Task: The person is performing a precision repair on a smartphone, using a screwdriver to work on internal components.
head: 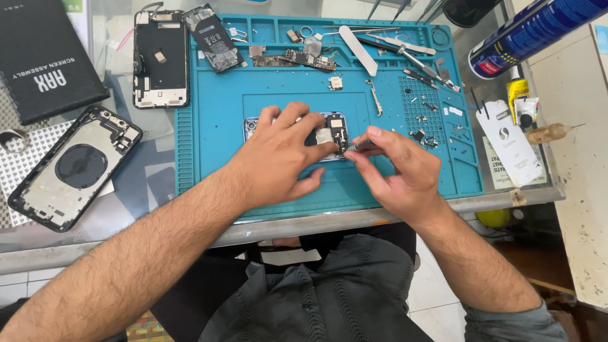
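Mid-mat (215,133), the left hand (278,158) presses flat on the opened phone (332,130) — the right hand (396,168) pinches tweezers (362,146) at its internals; next needs a steady, fine touch.
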